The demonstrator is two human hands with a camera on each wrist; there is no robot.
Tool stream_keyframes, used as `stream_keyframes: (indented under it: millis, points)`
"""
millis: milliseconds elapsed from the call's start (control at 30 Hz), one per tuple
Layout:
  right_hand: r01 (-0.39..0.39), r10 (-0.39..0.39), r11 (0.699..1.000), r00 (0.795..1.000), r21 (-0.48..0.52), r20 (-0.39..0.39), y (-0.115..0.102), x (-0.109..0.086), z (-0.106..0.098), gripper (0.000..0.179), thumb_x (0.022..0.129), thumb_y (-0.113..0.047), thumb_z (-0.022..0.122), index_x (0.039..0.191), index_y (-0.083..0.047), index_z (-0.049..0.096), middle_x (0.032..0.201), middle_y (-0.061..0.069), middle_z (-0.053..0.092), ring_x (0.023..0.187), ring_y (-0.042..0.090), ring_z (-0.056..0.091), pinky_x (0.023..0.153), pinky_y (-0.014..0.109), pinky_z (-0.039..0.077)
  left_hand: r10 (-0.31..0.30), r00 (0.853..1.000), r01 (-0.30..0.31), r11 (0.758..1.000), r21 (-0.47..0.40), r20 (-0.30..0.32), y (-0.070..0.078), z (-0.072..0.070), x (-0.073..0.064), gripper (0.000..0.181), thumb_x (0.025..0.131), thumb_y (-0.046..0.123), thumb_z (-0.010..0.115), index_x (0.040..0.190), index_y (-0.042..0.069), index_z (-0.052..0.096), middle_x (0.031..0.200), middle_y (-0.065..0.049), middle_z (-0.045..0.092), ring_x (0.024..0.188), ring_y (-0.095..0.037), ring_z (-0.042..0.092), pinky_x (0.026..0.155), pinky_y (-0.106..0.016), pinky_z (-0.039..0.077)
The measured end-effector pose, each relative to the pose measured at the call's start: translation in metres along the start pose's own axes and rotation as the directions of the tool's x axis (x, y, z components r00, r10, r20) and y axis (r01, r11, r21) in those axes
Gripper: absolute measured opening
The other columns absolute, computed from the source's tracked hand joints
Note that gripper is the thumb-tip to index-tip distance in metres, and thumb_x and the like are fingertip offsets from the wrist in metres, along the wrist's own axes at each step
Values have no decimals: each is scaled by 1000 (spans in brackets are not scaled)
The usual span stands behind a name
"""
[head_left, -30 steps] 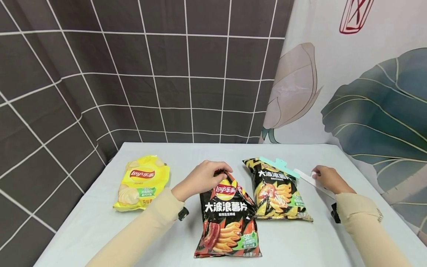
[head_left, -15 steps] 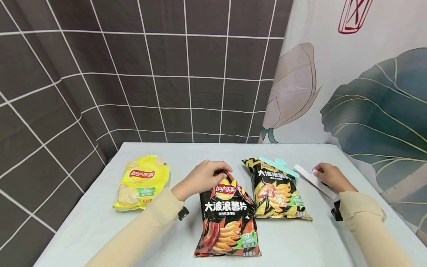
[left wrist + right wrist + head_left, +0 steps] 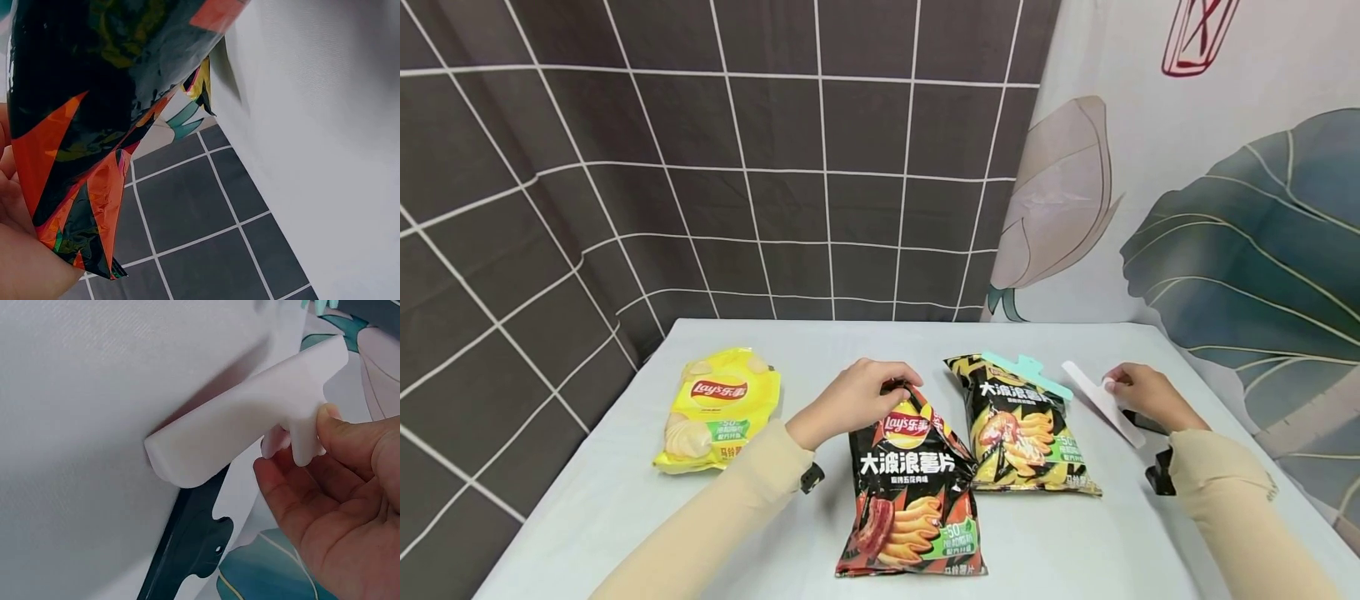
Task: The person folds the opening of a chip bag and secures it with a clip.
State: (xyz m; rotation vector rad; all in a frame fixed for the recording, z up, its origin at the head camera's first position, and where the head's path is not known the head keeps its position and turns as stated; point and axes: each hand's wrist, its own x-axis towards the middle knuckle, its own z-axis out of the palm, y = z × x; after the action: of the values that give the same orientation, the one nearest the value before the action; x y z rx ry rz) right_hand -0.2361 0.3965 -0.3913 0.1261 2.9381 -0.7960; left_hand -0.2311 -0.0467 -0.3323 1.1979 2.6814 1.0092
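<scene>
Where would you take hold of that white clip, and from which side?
I'd probably pinch the white clip by its stubby tabs, coming from the person's right. The tabs stick out from the long bar on that side, so a pinch can close there without covering the bar; the right-hand grip is at them.

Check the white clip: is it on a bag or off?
Off. The right hand pinches the white clip by its handles, and no bag shows in it; the black-and-yellow bag lies apart.

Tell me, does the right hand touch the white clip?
Touching; in the right wrist view, the right hand has its thumb against the white clip.
</scene>
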Motion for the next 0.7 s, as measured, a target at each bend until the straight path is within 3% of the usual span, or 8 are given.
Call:
stream_keyframes:
  millis: [233, 467, 600, 700]
  points:
    - [18, -18, 999, 1000, 31, -7, -5, -5, -7, 29, 97, -10, 53, 110, 16, 53, 100, 30, 58, 85, 32, 56, 69, 39, 51, -4, 1000, 4, 1000, 7, -5, -1, 0, 0, 22, 93, 8, 59, 113, 13, 69, 101, -2, 71, 52, -3, 37, 60, -22, 39]
    - [53, -52, 998, 998, 40, -28, -7, -8, -15, 35, 98, -15, 54, 114, 16, 53, 104, 32, 58, 87, 31, 60, 71, 42, 53, 7, 1000, -7, 1000, -25, -1, -2, 0, 0, 20, 93, 6, 59, 110, 10, 69, 102, -3, 71, 60, -6, 45, 67, -23, 43]
    - [72, -71, 996, 997, 58, -20, -12, -11, -18, 40, 98, -18, 54, 119, 16, 50, 109, 33, 57, 89, 31, 61, 73, 41, 55, 9, 1000, -9, 1000, -29, -9, -2, 1, 1, 18, 93, 6, 60, 108, 10, 69, 103, -4, 71, 72, -8, 54, 73, -24, 47]
    - [66, -66, 996, 998, 67, 3, -18, -12, -21, 47, 99, -21, 53, 127, 17, 47, 118, 37, 54, 96, 37, 61, 80, 48, 55, 11, 1000, -12, 1000, -23, -17, -3, 2, 1, 17, 93, 7, 60, 107, 10, 69, 106, -4, 70, 84, -10, 60, 78, -26, 50]
